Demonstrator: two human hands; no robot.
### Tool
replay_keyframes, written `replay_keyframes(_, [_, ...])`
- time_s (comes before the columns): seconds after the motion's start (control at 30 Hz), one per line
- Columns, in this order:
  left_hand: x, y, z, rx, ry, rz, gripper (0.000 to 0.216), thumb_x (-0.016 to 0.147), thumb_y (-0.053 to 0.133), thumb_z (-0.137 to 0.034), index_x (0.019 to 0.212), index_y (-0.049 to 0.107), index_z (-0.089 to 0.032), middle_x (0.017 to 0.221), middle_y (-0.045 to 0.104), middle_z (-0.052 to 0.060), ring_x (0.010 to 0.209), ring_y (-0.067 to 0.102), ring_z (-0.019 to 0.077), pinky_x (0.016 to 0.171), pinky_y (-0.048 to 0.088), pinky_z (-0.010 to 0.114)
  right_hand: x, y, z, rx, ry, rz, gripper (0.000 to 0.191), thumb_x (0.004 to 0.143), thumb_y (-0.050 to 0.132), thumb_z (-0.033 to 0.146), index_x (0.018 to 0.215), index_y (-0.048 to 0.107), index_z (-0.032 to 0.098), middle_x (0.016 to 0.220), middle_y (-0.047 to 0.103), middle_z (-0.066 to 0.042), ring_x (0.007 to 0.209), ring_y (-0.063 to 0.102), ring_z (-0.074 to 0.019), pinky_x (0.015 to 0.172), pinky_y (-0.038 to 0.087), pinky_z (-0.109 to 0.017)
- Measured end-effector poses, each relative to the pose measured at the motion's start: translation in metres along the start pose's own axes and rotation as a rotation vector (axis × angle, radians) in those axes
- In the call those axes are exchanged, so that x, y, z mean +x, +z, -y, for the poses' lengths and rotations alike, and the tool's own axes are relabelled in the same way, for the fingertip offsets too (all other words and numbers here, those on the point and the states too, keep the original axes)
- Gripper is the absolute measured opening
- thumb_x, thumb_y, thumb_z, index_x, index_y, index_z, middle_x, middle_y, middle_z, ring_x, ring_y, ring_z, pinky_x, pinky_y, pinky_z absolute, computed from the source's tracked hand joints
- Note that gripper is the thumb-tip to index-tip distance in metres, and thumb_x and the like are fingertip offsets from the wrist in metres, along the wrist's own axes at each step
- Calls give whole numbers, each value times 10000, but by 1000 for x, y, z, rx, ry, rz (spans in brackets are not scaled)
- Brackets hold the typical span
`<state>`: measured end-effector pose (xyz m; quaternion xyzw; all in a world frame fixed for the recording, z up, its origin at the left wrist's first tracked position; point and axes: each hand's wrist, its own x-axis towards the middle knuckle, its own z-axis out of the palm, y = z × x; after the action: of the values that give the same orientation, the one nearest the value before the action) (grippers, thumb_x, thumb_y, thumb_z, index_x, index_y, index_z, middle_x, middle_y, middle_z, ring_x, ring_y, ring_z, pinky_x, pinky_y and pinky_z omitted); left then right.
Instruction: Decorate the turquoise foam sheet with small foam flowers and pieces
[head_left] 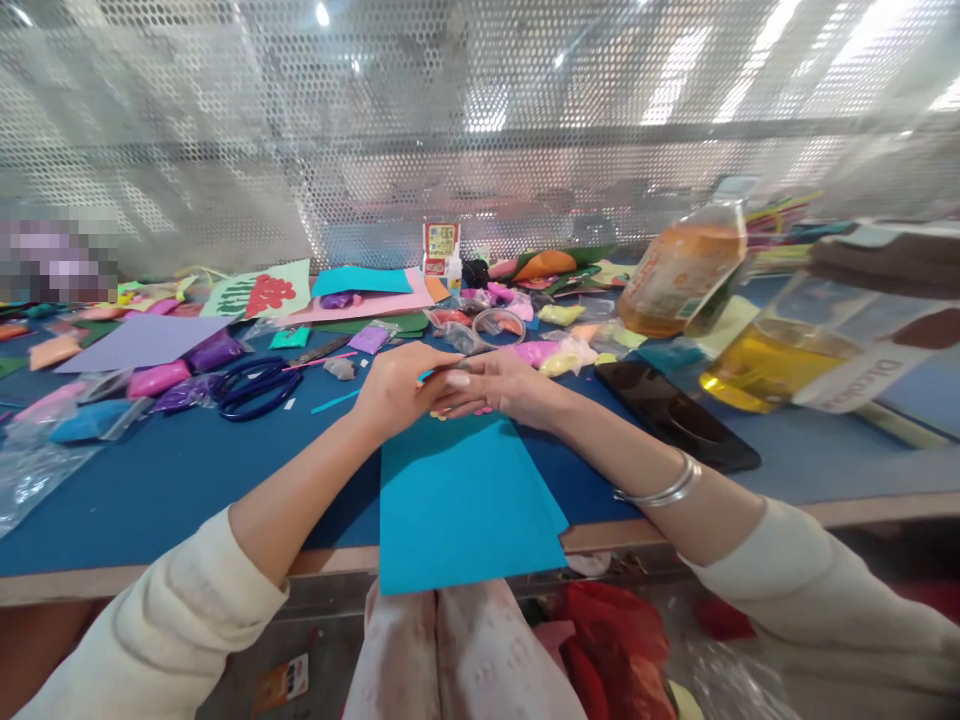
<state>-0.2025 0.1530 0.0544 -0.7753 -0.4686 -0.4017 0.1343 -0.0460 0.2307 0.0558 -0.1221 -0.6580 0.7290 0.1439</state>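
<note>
Above the far end of the blue paper sheets (465, 500), my left hand (397, 388) and my right hand (517, 385) come together with their fingertips touching. The fingers of both are bent and closed in a pinch. A sliver of blue and a thin dark edge show between them, but what they hold is mostly hidden. Small pink and yellow bits peek out beneath the fingers on the paper. The blue sheets overhang the table's front edge. Beside my left hand lie a narrow blue paper strip (335, 401) and dark blue-handled scissors (259, 388).
At right stand a tilted-looking orange drink bottle (679, 265) and a container of yellow liquid (757, 360), near a black phone (675, 415). Clay packets (160, 378), a lilac sheet (142, 340) and a clear tape ring (499, 328) lie around. A perforated metal panel (390, 130) rises behind.
</note>
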Motion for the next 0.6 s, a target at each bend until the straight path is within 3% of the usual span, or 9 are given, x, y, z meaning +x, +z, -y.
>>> replay_keyframes(0.17, [3,-2,-7,-43,-112,7,189,849,534,-273,780,685,-180,715,707,15,630,633,119,598,470,213,-3,0,3,-89,42,38,327,691,709,389,869,696,115,835,722,-80,770,690,-177,696,560,-288])
replay_keyframes(0.33, [2,-5,-3,22,-131,-129,195,849,542,-292,778,680,-173,735,708,21,628,625,116,614,477,216,-2,1,4,-100,39,8,315,729,676,406,859,699,120,887,718,-98,798,688,-177,700,544,-267])
replay_keyframes(0.47, [2,-10,0,-15,-134,-254,187,827,584,-294,895,672,-143,772,704,46,699,633,129,678,491,234,-3,0,4,-137,-20,-4,359,732,693,332,1045,654,160,990,696,-87,831,672,-160,615,497,-199])
replay_keyframes(0.6, [1,-6,-2,-100,-75,-120,285,802,617,-313,1020,648,-132,946,692,90,867,633,162,774,494,271,-4,-3,4,-172,-103,-18,443,680,739,286,1090,630,158,922,696,-62,671,626,-104,484,415,-169])
